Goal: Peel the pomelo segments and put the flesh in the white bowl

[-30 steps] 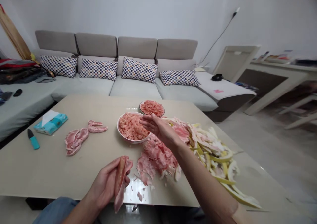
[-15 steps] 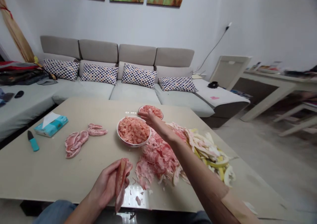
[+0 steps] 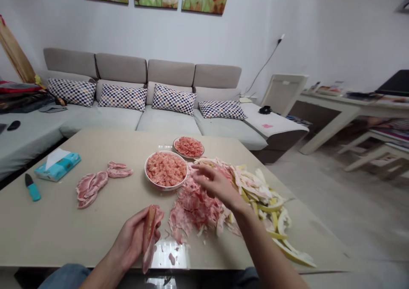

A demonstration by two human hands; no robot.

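Observation:
My left hand (image 3: 132, 237) is closed around a pink pomelo segment (image 3: 148, 238) near the table's front edge, its membrane partly peeled back. My right hand (image 3: 220, 186) is over a heap of torn pink membrane (image 3: 198, 210), fingers stretched and apart, holding nothing. Just left of its fingertips stands a white bowl (image 3: 147, 179) full of pink pomelo pulp (image 3: 166, 169). Behind that, a plate (image 3: 177, 150) carries more pulp pieces (image 3: 189, 146). Several unpeeled segments (image 3: 91, 187) lie on the table to the left.
Yellow-white pomelo rind (image 3: 277, 221) is spread on the table's right side (image 3: 306, 233). On the left are a blue tissue pack (image 3: 60, 167) and a small knife (image 3: 33, 189) with a turquoise handle. A grey sofa (image 3: 166, 120) with patterned cushions stands beyond the table.
My right hand has drawn back from above the bowl and plate, toward me and over the membrane heap. My left hand still holds the segment. The view has turned slightly right.

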